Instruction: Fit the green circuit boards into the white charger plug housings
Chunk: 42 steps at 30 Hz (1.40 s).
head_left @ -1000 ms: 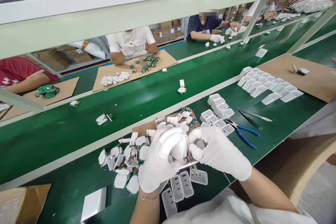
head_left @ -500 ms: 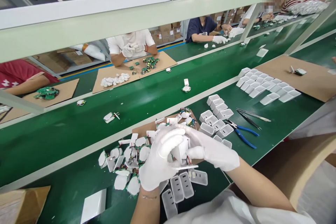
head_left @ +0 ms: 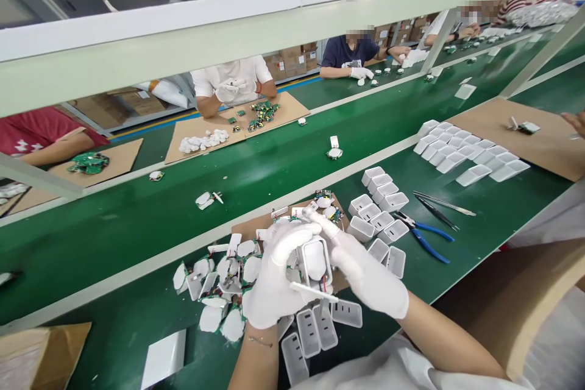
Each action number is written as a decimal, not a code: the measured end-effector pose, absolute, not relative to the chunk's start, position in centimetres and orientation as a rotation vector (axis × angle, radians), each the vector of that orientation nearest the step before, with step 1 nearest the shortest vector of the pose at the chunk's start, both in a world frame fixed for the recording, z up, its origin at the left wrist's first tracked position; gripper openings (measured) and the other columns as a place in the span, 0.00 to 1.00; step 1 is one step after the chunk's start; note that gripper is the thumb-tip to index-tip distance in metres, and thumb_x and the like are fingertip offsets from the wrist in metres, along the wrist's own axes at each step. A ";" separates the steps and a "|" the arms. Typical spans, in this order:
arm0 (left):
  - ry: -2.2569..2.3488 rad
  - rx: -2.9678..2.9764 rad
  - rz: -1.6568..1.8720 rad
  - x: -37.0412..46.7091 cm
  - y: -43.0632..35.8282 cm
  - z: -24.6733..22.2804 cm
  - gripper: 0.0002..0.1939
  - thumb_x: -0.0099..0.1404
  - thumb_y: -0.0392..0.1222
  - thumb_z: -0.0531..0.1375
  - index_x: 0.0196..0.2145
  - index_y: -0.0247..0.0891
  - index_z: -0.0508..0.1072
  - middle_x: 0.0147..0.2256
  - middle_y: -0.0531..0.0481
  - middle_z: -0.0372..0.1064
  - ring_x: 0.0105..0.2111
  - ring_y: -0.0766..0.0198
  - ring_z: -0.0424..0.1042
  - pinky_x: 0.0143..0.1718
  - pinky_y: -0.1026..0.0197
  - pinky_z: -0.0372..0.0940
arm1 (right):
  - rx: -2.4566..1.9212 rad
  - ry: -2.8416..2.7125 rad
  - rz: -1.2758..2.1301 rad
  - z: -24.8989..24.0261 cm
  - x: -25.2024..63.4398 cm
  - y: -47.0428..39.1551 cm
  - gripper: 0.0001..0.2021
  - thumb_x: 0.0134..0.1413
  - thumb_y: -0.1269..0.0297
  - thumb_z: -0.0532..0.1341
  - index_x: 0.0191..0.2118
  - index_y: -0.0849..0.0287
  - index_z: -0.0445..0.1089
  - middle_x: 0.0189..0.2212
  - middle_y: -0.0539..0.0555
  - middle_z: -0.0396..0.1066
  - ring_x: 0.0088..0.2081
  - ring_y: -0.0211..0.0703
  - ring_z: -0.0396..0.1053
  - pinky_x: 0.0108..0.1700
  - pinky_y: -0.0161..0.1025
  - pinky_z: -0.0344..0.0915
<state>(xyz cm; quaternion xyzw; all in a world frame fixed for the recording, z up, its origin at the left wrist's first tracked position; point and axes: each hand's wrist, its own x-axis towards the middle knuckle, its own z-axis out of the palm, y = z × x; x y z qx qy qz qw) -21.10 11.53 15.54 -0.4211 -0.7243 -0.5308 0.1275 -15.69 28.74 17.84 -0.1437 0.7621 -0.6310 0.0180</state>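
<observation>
Both of my gloved hands are around a small white plastic case (head_left: 327, 259), its open end facing me. My left hand (head_left: 274, 277) grips its left side, fingers curled over the top. My right hand (head_left: 368, 271) holds it from the right, its fingertips meeting the left hand's at the top. Inside the case sits a white padded piece (head_left: 315, 261). A flat white end plate (head_left: 313, 291) hangs just below the opening, with a short red wire by it. Left of my hands lies a pile of circuit boards with white pads (head_left: 228, 268).
Empty white cases (head_left: 308, 332) lie below my hands, and more cases (head_left: 379, 219) stand to the right. Blue-handled pliers (head_left: 425, 237) and tweezers (head_left: 434, 210) lie beyond them. A green conveyor (head_left: 265, 164) carries boards. Co-workers sit across it; a metal shelf beam (head_left: 274, 24) crosses above.
The case has turned so its opening faces me more fully. My right hand has shifted slightly, its thumb no longer across the opening. Boards on the conveyor have moved right.
</observation>
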 end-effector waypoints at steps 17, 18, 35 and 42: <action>-2.070 -1.263 -1.762 -21.0 11.1 15.9 0.35 0.55 0.53 0.69 0.57 0.46 0.62 0.53 0.41 0.68 0.54 0.46 0.68 0.57 0.39 0.64 | -0.218 2.166 -2.151 19.9 -15.5 27.9 0.37 0.61 0.53 0.60 0.69 0.51 0.43 0.68 0.57 0.50 0.68 0.52 0.50 0.68 0.53 0.51; -2.056 -1.268 -1.741 -21.0 11.1 15.9 0.35 0.55 0.54 0.69 0.56 0.46 0.62 0.53 0.41 0.68 0.54 0.46 0.68 0.57 0.39 0.63 | -0.190 2.205 -2.110 20.1 -15.5 27.8 0.37 0.60 0.55 0.61 0.69 0.50 0.44 0.68 0.57 0.52 0.68 0.53 0.52 0.68 0.53 0.53; -2.134 -1.345 -1.389 -21.2 11.0 16.8 0.25 0.61 0.50 0.64 0.54 0.44 0.64 0.47 0.43 0.71 0.47 0.51 0.70 0.49 0.48 0.65 | -0.290 2.572 -1.908 19.5 -16.1 27.2 0.26 0.53 0.68 0.57 0.59 0.61 0.63 0.56 0.61 0.69 0.58 0.55 0.65 0.63 0.55 0.60; -2.149 -1.334 -1.400 -21.1 11.0 16.5 0.28 0.59 0.50 0.65 0.54 0.43 0.64 0.50 0.41 0.70 0.51 0.48 0.69 0.56 0.43 0.61 | -0.284 2.278 -2.130 18.7 -16.0 27.7 0.23 0.58 0.63 0.60 0.60 0.51 0.61 0.59 0.56 0.66 0.59 0.52 0.65 0.61 0.52 0.61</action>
